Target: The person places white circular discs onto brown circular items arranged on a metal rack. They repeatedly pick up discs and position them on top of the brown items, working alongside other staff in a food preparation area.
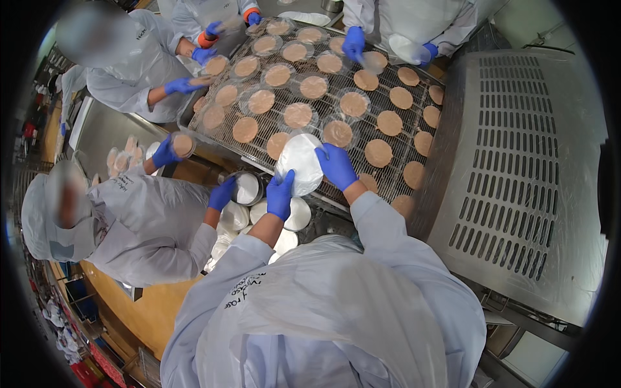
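Both my hands wear blue gloves and meet at a thin stack of white round sheets (300,165), held over the near edge of the conveyor. My left hand (279,196) grips the stack from below, its thumb on the face. At the upper right rim, the fingers of my right hand (337,167) pinch the sheets. Just beyond lie flat round pinkish-brown patties (297,115) in rows on the wire mesh conveyor (259,147). Many patties on the left and middle carry a see-through disc; several on the right are bare.
A large slotted metal cover (511,168) stands at the right. Below the conveyor's near edge are piles of white round sheets (286,241). Co-workers in white coats stand around; one at the left holds a patty (183,145). A metal table (116,132) there bears more patties.
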### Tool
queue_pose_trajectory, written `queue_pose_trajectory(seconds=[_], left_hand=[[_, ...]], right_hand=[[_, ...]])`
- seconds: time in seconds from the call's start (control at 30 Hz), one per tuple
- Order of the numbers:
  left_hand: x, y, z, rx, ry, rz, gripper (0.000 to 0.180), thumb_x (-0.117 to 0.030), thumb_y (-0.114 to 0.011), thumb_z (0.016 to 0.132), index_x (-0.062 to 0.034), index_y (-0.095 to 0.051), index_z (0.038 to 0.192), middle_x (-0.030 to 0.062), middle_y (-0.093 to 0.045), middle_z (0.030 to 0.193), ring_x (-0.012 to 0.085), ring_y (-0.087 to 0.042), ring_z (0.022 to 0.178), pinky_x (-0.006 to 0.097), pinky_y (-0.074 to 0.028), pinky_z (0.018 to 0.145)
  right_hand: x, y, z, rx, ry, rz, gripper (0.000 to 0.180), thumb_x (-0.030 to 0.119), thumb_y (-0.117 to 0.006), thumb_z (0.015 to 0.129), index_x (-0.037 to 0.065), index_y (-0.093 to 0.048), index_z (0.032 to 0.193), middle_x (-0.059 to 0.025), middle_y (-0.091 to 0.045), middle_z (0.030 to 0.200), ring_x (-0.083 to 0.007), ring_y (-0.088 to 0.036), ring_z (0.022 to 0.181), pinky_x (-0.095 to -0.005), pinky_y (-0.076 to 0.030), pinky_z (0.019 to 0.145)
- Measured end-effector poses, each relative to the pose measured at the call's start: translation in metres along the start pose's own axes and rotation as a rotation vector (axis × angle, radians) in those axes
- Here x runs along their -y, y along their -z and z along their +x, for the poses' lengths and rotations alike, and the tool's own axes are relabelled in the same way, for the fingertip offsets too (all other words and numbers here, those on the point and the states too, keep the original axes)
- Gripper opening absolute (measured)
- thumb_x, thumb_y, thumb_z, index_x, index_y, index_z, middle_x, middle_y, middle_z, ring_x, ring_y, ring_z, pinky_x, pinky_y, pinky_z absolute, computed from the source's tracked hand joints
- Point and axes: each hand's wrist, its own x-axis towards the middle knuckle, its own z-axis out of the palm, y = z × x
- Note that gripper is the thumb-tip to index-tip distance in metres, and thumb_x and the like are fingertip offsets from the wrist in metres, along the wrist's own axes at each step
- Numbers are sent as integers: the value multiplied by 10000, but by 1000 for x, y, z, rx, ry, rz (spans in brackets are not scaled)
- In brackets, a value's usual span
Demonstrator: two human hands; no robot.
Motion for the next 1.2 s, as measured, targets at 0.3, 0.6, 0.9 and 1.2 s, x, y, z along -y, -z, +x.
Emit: queue_pose_trajectory(seconds=[0.3,0.6,0.9,1.2], left_hand=[[16,31,-11,-59,53,29,497,-182,-653,836,40,-464,1239,109,-580,1109,198,-591,955,311,-492,807],[17,18,0,40,93,72,454,-166,-653,832,26,-492,1210,89,-591,1088,175,-592,945,298,-486,800],[14,15,-5,-10,-43,160,453,-181,-668,823,31,-512,1192,94,-608,1061,164,-594,916,280,-482,798],[17,43,-18,-30,47,82,474,-197,-675,818,33,-509,1198,98,-598,1078,179,-595,918,296,-481,802]], right_hand=[[-116,108,61,-723,26,-103,196,105,-494,856,26,-644,954,-190,-653,949,-302,-638,870,-373,-508,732],[-148,21,35,-227,151,-241,338,111,-513,843,84,-570,1175,-179,-555,1213,-340,-546,1092,-369,-428,925],[-31,-31,-1,-253,127,188,296,279,-557,859,63,-615,1053,-173,-643,978,-326,-609,929,-402,-471,784],[-172,99,73,-832,235,-66,232,139,-551,823,-9,-639,979,-190,-663,905,-333,-642,813,-399,-497,730]])
